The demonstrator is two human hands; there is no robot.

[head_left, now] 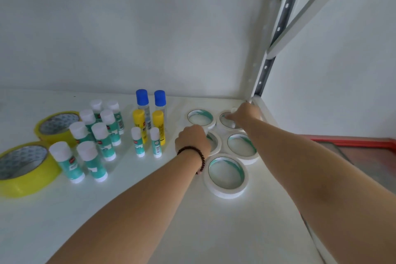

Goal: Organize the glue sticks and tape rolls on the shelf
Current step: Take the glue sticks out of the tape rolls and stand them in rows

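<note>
- At the far left of the white shelf board point(192, 231), two wide rolls of yellow packing tape point(25, 167) lie flat, one behind the other.
- Beside them stand the white-capped teal glue sticks point(94, 141) in two columns, then a smaller block: blue-capped clear tubes point(142, 100) at the back, yellow sticks point(139, 122) in the middle, short teal ones in front.
- The left hand point(192, 139), with a dark bead bracelet point(192, 154), rests curled over a thin white tape ring with a teal core point(214, 141); whether the fingers grip it cannot be told.
- The right hand point(246, 113) reaches to the back corner, fingertips closed on the rim of the rear right ring point(227, 122).
- To finish this well, each ring should likely be slid flat, edges touching its neighbours, in straight rows.
- The board is smooth and white; a grey perforated metal upright point(278, 28) frames the right corner against pale walls.
</note>
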